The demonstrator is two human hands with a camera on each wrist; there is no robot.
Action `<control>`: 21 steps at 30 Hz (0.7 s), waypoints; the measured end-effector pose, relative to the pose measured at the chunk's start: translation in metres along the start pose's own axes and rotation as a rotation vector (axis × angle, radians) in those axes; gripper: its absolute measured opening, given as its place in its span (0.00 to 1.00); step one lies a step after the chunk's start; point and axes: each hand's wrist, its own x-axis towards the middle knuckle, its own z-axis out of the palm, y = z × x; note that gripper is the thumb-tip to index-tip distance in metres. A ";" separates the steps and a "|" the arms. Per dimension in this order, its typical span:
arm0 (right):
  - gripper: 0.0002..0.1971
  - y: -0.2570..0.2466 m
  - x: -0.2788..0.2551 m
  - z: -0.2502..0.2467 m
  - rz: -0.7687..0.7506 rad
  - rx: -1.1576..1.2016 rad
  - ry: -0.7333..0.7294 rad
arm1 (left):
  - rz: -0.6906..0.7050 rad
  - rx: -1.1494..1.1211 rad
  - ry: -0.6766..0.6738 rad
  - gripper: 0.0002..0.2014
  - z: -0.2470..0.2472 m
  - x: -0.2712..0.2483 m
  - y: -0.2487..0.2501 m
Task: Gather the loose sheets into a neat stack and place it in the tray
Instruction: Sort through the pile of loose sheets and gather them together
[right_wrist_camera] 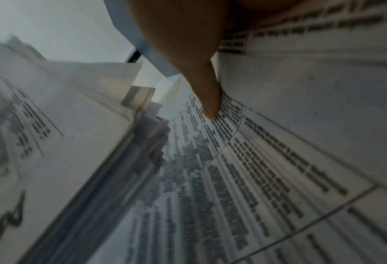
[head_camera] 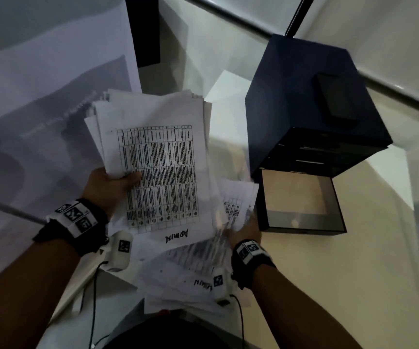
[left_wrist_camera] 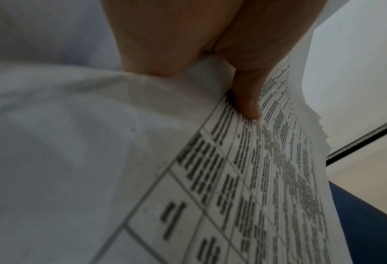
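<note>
- A ragged bundle of sheets (head_camera: 153, 157) is held above the bench (head_camera: 369, 260), to the left of the drawer box (head_camera: 311, 104).
- The left hand (head_camera: 110, 187) is clamped on the bundle's near left edge, with the thumb laid across the printed table and the fingers hidden beneath.
- The right hand (head_camera: 246, 231) is seen at the bundle's lower right corner, just beside the open tray (head_camera: 301, 225); a thumb (right_wrist_camera: 208, 100) is pressed on a printed page in the right wrist view, so it is judged to be pinching paper, though the fingers are hidden.
- More loose pages (head_camera: 190, 280) are spread under the bundle, nearer the body than the tray.
- The tray is pulled out at the bottom of the drawer box and looks free to receive the stack.
- The sheet edges are fanned and uneven at the far end, so pages could slide out if the bundle is tilted before it is squared.
- Corners could be caught and bent on the tray's rim if the stack is lowered while it is splayed.
- Pages below could be left behind or dragged off the bench edge by the right hand's sweep.
- A phone (head_camera: 334, 99) lies on top of the drawer box and could be knocked by a high pass.
</note>
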 end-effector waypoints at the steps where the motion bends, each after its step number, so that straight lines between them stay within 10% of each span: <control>1: 0.30 -0.006 -0.002 -0.009 -0.047 0.006 0.032 | -0.024 -0.018 -0.002 0.07 0.003 0.001 -0.003; 7: 0.19 -0.068 -0.023 -0.109 -0.395 -0.062 0.302 | -0.278 0.022 -0.055 0.29 0.013 0.011 -0.054; 11: 0.24 -0.109 -0.041 -0.168 -0.523 0.078 0.447 | -0.402 0.262 -0.094 0.13 0.026 0.009 -0.073; 21: 0.38 -0.077 0.010 -0.063 -0.375 0.212 -0.064 | -0.227 0.527 0.046 0.17 0.030 0.015 -0.083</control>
